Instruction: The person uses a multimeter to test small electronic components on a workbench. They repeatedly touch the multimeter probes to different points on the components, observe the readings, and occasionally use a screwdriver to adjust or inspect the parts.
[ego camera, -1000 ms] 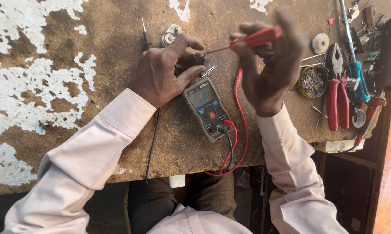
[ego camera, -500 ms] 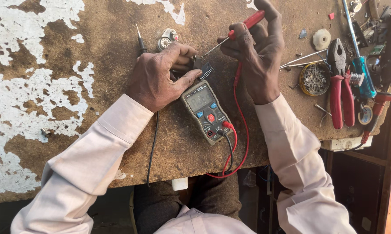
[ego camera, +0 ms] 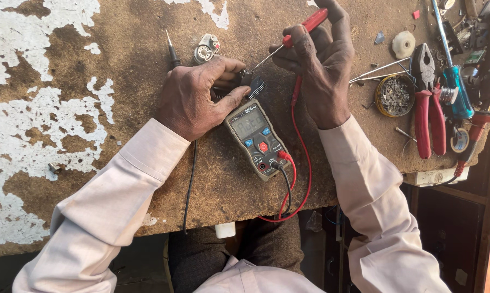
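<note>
My left hand (ego camera: 193, 97) rests on the worn brown bench and pinches a small black part with metal pins (ego camera: 251, 84) between thumb and forefinger. My right hand (ego camera: 322, 65) holds a red test probe (ego camera: 304, 27) at a slant, its thin metal tip touching that part. A grey digital meter (ego camera: 255, 138) lies flat just below both hands. Red and black leads (ego camera: 288, 184) run from its lower end, and the red one climbs to the probe. A black probe (ego camera: 171, 51) lies loose on the bench above my left hand.
A small round metal piece (ego camera: 206, 50) lies near the black probe. At the right are red-handled pliers (ego camera: 430, 103), a blue-handled screwdriver (ego camera: 455, 89), a round tin of metal bits (ego camera: 394, 95) and a white disc (ego camera: 403, 43). The bench edge runs below the meter.
Both hands and the meter sit slightly lower and left in view. My right hand has lowered the red probe, so its tip now meets the part in my left hand.
</note>
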